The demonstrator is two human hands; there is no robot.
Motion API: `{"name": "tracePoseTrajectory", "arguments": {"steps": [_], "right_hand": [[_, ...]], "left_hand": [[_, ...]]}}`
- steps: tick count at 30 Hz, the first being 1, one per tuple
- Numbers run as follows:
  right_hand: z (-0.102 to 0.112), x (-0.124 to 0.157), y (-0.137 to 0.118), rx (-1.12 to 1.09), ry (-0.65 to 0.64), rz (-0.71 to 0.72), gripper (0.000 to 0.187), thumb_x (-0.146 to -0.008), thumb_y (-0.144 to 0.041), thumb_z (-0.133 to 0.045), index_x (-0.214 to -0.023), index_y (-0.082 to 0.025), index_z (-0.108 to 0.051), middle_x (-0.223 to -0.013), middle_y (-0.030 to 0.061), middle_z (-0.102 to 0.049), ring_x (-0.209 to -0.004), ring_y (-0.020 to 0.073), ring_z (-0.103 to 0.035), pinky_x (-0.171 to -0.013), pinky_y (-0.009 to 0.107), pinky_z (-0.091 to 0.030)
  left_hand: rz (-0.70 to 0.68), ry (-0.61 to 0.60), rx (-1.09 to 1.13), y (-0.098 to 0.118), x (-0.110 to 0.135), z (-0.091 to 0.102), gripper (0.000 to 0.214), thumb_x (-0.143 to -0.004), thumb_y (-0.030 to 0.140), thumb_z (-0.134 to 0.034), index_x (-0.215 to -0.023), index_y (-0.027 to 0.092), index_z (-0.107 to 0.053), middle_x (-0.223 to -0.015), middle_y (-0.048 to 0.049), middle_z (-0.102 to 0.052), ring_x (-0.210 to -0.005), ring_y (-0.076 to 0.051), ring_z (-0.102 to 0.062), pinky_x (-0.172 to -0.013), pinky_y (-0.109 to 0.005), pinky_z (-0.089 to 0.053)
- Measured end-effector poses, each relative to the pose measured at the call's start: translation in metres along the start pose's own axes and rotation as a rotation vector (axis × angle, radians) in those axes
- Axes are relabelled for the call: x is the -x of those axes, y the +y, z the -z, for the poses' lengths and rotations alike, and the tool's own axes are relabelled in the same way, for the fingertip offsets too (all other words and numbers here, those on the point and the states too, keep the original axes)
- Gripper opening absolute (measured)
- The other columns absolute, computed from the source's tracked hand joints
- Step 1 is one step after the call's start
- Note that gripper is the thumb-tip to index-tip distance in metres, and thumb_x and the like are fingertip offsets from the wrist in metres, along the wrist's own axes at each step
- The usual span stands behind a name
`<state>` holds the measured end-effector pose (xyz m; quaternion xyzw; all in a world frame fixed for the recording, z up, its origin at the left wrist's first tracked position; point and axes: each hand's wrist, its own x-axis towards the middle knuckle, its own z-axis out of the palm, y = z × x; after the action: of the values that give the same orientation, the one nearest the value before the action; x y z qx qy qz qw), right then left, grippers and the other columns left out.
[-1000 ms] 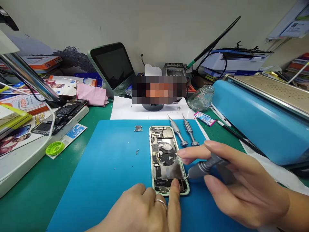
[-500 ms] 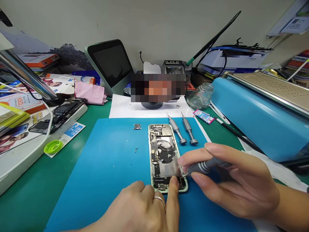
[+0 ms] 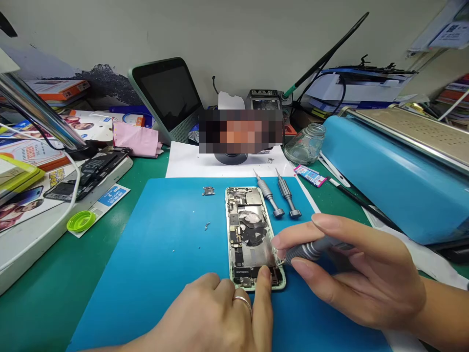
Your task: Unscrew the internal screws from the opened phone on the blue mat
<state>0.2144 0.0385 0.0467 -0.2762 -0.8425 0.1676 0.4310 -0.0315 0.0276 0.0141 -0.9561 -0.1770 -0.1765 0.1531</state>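
Note:
An opened phone (image 3: 251, 234) with bare circuitry lies lengthwise on the blue mat (image 3: 164, 254). My left hand (image 3: 220, 318), a ring on one finger, rests at the phone's near end with one fingertip pressing its bottom edge. My right hand (image 3: 351, 274) pinches a grey screwdriver (image 3: 311, 250) between thumb and fingers. The screwdriver's tip touches the phone's lower right side. Two more grey screwdrivers (image 3: 280, 198) lie on the mat beside the phone's top right corner.
Small loose parts (image 3: 208, 191) sit on the mat left of the phone. A glass jar (image 3: 306, 144) and a blue machine (image 3: 395, 176) stand at the right. A tilted screen device (image 3: 166, 98), another dismantled phone (image 3: 91, 173) and a green cap (image 3: 81, 221) are at the left.
My right hand closed its fingers tighter round the screwdriver and its tip moved slightly up the phone's right side. The view shifted a little; my left hand stays put.

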Motion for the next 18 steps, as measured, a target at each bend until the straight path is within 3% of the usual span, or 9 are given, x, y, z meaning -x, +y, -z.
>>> {"name": "tracePoseTrajectory", "arguments": {"steps": [4,10,18], "right_hand": [[0.0017,-0.0006,0.001,0.012,-0.045,-0.004,0.089,-0.091,0.005,-0.066,-0.167,-0.03,-0.038,-0.112,0.0067,-0.085,-0.101,0.0211,-0.085,-0.086,0.03,-0.073],[0.0014,0.0,0.0014,-0.001,-0.035,-0.019,0.092,-0.088,0.008,-0.067,-0.167,-0.031,-0.039,-0.111,0.0048,-0.084,-0.1,0.0199,-0.085,-0.089,0.028,-0.072],[0.0038,0.0025,0.0014,-0.009,-0.025,-0.014,0.09,-0.089,0.006,-0.068,-0.167,-0.031,-0.04,-0.115,0.0061,-0.084,-0.1,0.0178,-0.084,-0.089,0.024,-0.071]], "left_hand": [[0.013,0.019,0.017,-0.0006,-0.0006,0.0026,0.04,-0.104,0.027,-0.044,-0.124,0.003,-0.07,-0.058,0.0031,-0.06,-0.041,-0.016,-0.053,-0.036,-0.031,-0.037],[-0.022,-0.014,-0.007,-0.0004,-0.0006,0.0022,0.034,-0.095,0.031,-0.062,-0.111,0.003,-0.074,-0.058,0.0023,-0.059,-0.042,-0.015,-0.053,-0.035,-0.03,-0.038],[-0.013,0.003,-0.014,-0.0019,-0.0014,0.0033,0.042,-0.077,0.037,-0.083,-0.102,0.004,-0.076,-0.056,0.0043,-0.057,-0.041,-0.013,-0.05,-0.035,-0.03,-0.038]]}}
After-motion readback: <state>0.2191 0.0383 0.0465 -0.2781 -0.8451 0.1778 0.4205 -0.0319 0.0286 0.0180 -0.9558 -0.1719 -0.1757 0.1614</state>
